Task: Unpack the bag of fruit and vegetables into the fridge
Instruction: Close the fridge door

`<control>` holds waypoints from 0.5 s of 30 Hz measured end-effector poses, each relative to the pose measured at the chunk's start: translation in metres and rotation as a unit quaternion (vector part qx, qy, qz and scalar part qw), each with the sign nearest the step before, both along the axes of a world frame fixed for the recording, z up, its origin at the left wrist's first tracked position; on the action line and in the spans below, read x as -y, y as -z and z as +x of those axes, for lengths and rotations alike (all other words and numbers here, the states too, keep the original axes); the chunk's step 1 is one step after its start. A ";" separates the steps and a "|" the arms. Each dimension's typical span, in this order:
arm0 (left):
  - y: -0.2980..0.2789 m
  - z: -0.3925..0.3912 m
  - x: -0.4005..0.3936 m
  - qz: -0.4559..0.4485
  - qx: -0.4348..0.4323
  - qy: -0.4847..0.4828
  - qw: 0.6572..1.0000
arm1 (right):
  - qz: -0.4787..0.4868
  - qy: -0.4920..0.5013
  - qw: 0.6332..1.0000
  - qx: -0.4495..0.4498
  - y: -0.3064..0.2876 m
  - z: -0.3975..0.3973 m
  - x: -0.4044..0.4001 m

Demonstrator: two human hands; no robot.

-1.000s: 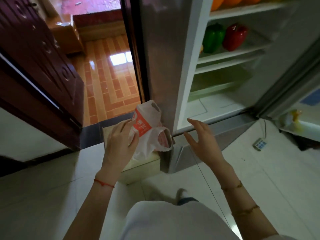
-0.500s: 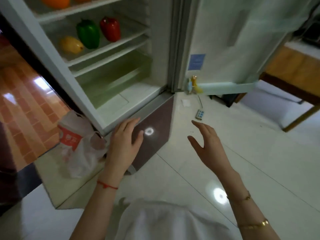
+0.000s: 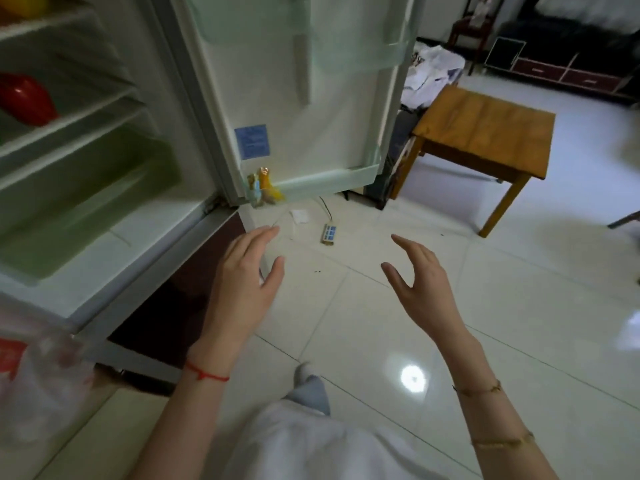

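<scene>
The bag (image 3: 38,382) sits on the floor (image 3: 519,323) by the fridge (image 3: 114,258), at its bottom left corner. A red pepper (image 3: 26,100) lies on a fridge shelf. The left hand (image 3: 242,285) and right hand (image 3: 420,289) hang in front of the fridge, fingers spread, holding nothing. The fridge door (image 3: 294,98) stands open. A desk (image 3: 485,129) stands past the door.

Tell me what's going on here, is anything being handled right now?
Nothing is held at the moment. A person stands at an open white fridge; the left hand and right hand both hover open over the glossy tiled floor. A crumpled white plastic bag with red print sits at the lower left by the fridge base. A shiny red pepper lies on a fridge shelf. The fridge door stands open.
</scene>
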State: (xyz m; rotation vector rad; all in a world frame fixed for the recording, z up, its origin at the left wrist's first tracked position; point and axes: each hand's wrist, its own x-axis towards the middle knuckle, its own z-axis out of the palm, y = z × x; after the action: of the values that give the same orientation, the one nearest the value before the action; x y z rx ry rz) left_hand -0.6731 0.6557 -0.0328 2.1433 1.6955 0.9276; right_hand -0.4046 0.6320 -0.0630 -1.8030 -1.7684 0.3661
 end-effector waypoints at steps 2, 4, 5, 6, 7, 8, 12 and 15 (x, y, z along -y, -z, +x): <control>-0.003 0.018 -0.018 0.008 0.000 0.009 1.000 | 0.003 0.007 1.000 -0.005 0.001 0.018 -0.015; -0.008 0.038 -0.039 0.020 0.000 0.016 1.000 | 0.008 0.011 1.000 -0.008 0.000 0.035 -0.034; -0.011 0.048 -0.050 0.030 0.000 0.019 0.999 | 0.011 0.013 1.000 -0.009 -0.001 0.043 -0.045; -0.013 0.058 -0.062 0.040 0.001 0.022 0.999 | 0.015 0.015 1.000 -0.009 -0.002 0.053 -0.057; -0.016 0.069 -0.075 0.051 0.002 0.025 0.998 | 0.020 0.016 1.000 -0.007 -0.004 0.062 -0.069; -0.018 0.079 -0.087 0.059 0.002 0.027 0.998 | 0.023 0.017 1.000 -0.006 -0.007 0.071 -0.082; -0.030 0.118 -0.141 0.090 0.008 0.016 0.996 | 0.033 0.016 0.999 -0.016 -0.022 0.104 -0.140; -0.046 0.147 -0.180 0.118 0.010 0.005 0.993 | 0.055 0.003 0.998 -0.024 -0.037 0.128 -0.189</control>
State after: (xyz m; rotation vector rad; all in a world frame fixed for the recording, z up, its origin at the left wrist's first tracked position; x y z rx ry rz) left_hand -0.5265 0.8354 0.0132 2.2770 1.6359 1.1946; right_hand -0.2767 0.8208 -0.0257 -1.7088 -1.7163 0.3004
